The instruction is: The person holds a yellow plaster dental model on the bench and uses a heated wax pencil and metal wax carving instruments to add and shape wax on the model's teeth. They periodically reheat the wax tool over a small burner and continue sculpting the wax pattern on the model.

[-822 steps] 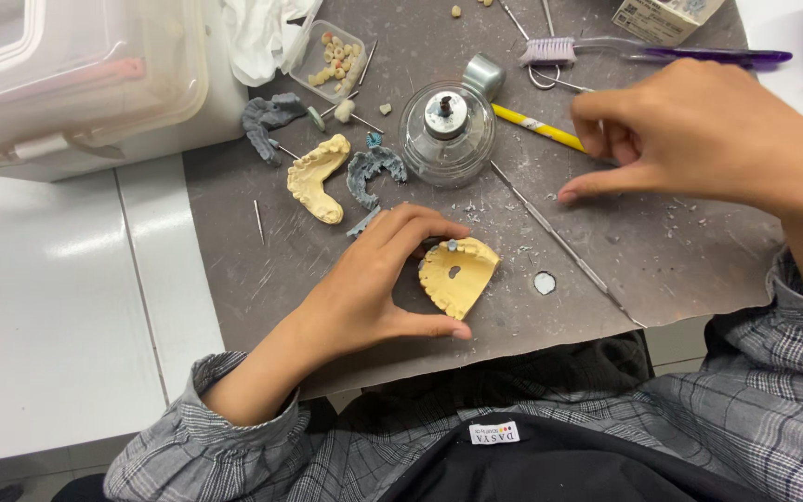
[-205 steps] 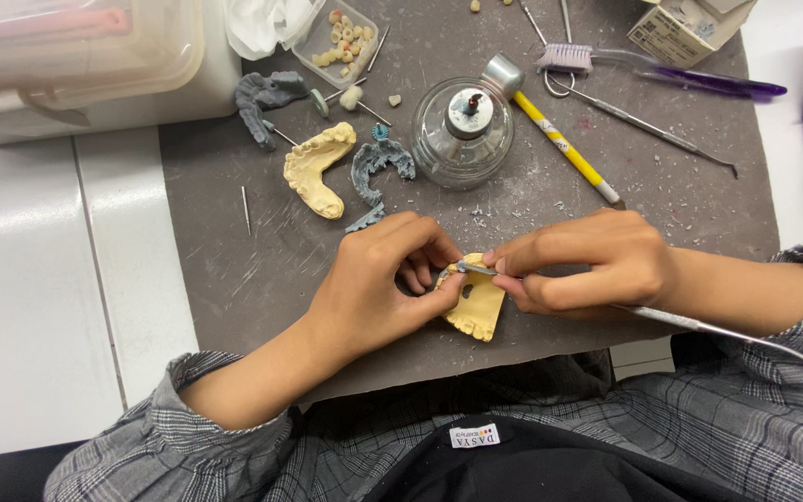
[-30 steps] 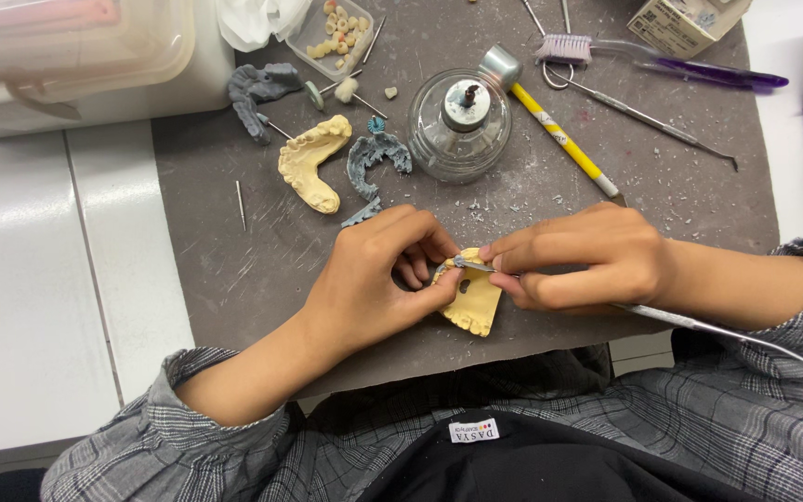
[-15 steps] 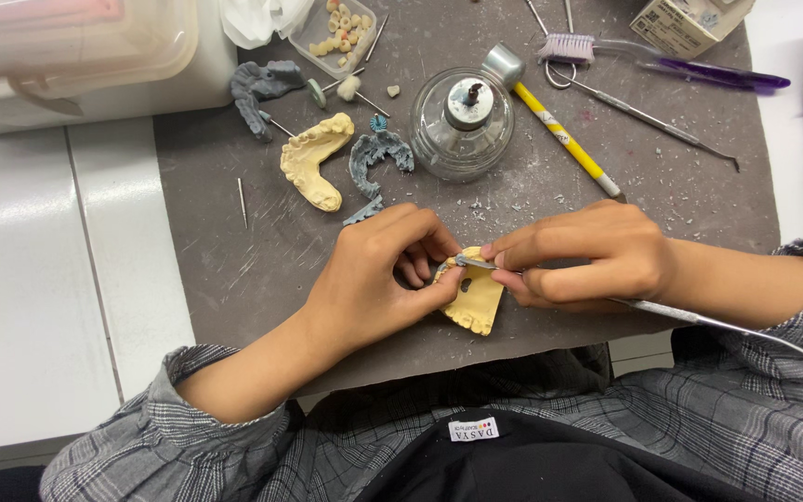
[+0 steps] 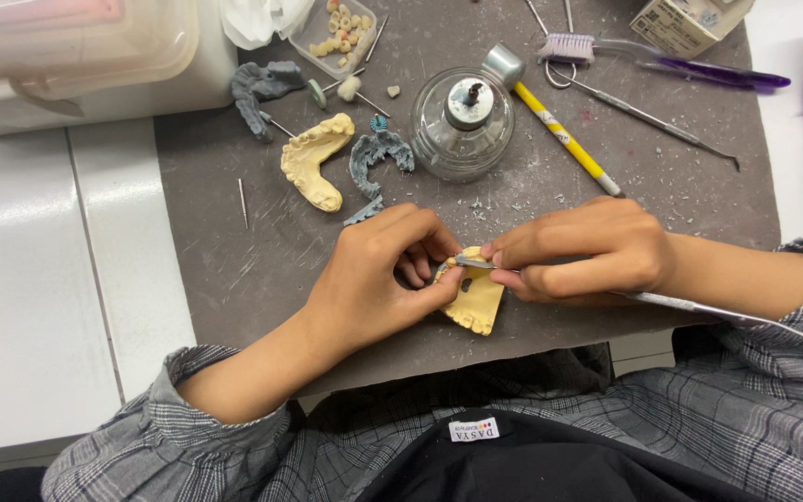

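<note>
Nearest me, my left hand (image 5: 374, 279) is curled shut around a pale yellow plaster dental cast (image 5: 476, 299), pinning it to the grey work mat (image 5: 234, 270) close to the mat's near edge. My right hand (image 5: 587, 251), touching the cast from its right, is closed in a pen grip on a slim metal carving tool (image 5: 699, 307), whose tip rests on the cast's top edge. To do this well, I judge short, light strokes best, with fingers braced against the cast.

Beyond the cast stands a round clear glass spirit lamp (image 5: 465, 116), with a second yellow plaster arch (image 5: 316, 158) left of it and a yellow-handled tool (image 5: 564, 139) right of it.

Compared with half a second ago, both hands keep the same grip; the cast has not shifted.
</note>
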